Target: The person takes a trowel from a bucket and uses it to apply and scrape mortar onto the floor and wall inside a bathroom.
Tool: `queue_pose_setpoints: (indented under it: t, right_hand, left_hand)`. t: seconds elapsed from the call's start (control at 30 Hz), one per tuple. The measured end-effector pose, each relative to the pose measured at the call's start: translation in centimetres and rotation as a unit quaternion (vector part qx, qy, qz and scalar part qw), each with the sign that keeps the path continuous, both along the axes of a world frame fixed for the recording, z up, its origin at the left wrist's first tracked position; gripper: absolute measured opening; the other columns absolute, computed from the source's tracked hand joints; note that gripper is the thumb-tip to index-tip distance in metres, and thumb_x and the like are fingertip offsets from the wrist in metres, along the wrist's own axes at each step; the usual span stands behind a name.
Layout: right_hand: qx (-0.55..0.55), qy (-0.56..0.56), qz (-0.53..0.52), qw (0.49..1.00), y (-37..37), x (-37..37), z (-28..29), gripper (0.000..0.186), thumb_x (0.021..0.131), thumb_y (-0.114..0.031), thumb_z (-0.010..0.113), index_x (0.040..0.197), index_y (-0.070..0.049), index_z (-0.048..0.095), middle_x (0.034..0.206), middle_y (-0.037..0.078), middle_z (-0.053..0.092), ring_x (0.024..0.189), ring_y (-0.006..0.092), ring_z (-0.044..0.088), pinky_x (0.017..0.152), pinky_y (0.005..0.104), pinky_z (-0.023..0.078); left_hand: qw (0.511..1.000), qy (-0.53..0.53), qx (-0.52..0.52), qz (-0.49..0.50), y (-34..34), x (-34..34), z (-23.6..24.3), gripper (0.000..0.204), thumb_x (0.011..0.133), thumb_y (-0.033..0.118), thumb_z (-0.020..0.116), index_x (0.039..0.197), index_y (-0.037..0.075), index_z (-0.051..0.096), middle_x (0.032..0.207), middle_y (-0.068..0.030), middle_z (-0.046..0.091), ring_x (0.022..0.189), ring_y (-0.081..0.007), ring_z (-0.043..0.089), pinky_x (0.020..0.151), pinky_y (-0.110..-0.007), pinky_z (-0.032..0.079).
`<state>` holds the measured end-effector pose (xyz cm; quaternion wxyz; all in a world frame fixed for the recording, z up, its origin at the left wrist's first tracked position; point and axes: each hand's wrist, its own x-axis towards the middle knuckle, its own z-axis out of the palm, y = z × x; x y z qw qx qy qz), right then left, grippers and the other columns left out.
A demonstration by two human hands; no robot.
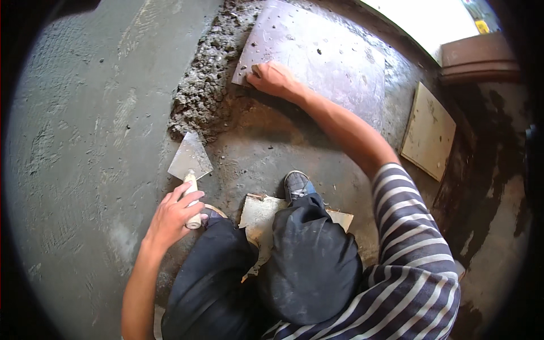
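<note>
My left hand [173, 216] is closed around the pale handle of a pointed trowel [191, 157]. The trowel's metal blade points away from me, its tip by the near end of a strip of rough, crumbly mortar [198, 102]. My right arm reaches forward, and my right hand [273, 79] is closed at the near left corner of a large, pale, flat slab [317, 54]. Its fingers are curled, with a small dark bit showing between thumb and forefinger; what they grip is not clear. Crumbs of mortar dot the slab, and shadow lies under its near edge.
Smooth wet grey screed [73, 141] covers the floor at left. A smaller cream board [429, 131] lies at right, beside a brown ledge [479, 56]. Broken pale board [262, 218] lies beneath my legs, near my grey shoe [296, 184].
</note>
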<state>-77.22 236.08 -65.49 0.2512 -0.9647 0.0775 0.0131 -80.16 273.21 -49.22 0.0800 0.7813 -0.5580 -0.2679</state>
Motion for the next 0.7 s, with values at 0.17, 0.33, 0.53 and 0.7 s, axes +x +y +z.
queue_pose_setpoints:
  t: [0.17, 0.33, 0.53, 0.7]
  right_hand:
    - [0.040, -0.066, -0.008, 0.997, -3.1, -12.5, 9.4, 0.033, 0.089, -0.031, 0.051, 0.075, -0.002, 0.056, 0.063, 0.022, 0.056, 0.062, 0.0417, 0.057, 0.059, 0.0479, 0.045]
    - [0.060, 0.130, 0.000, 0.990, -2.9, -28.4, 14.4, 0.023, 0.089, -0.024, 0.056, 0.081, -0.003, 0.053, 0.066, 0.020, 0.057, 0.063, 0.0403, 0.057, 0.058, 0.0462, 0.045]
    - [0.044, 0.170, 0.042, 0.984, -3.7, -36.7, 12.5, 0.019, 0.090, -0.019, 0.056, 0.087, -0.001, 0.049, 0.079, 0.020, 0.056, 0.077, 0.0390, 0.058, 0.064, 0.0448, 0.046]
    - [-0.020, 0.254, -0.015, 0.967, -5.5, -44.3, 11.8, 0.018, 0.088, -0.016, 0.059, 0.091, -0.001, 0.051, 0.086, 0.020, 0.056, 0.084, 0.0406, 0.056, 0.070, 0.0453, 0.046]
  left_hand:
    - [0.999, 0.010, -0.050, 0.015, -0.7, 1.2, 0.5, 0.025, 0.072, 0.023, 0.076, 0.084, 0.006, 0.063, 0.109, -0.0059, 0.064, 0.114, -0.0354, 0.053, 0.091, -0.045, 0.046]
    - [0.997, 0.033, -0.071, 0.022, -3.1, 3.0, 1.8, 0.026, 0.071, 0.021, 0.077, 0.084, 0.005, 0.061, 0.105, -0.0092, 0.065, 0.112, -0.0357, 0.053, 0.091, -0.044, 0.046]
    - [0.992, 0.119, -0.017, -0.042, -4.8, 4.2, 1.1, 0.032, 0.072, 0.023, 0.077, 0.086, 0.004, 0.057, 0.094, -0.0105, 0.062, 0.106, -0.0339, 0.054, 0.088, -0.041, 0.046]
    - [0.982, 0.169, -0.070, -0.051, -4.4, 4.2, -0.6, 0.033, 0.071, 0.024, 0.079, 0.081, 0.004, 0.054, 0.085, -0.0088, 0.057, 0.092, -0.0294, 0.053, 0.081, -0.040, 0.045]
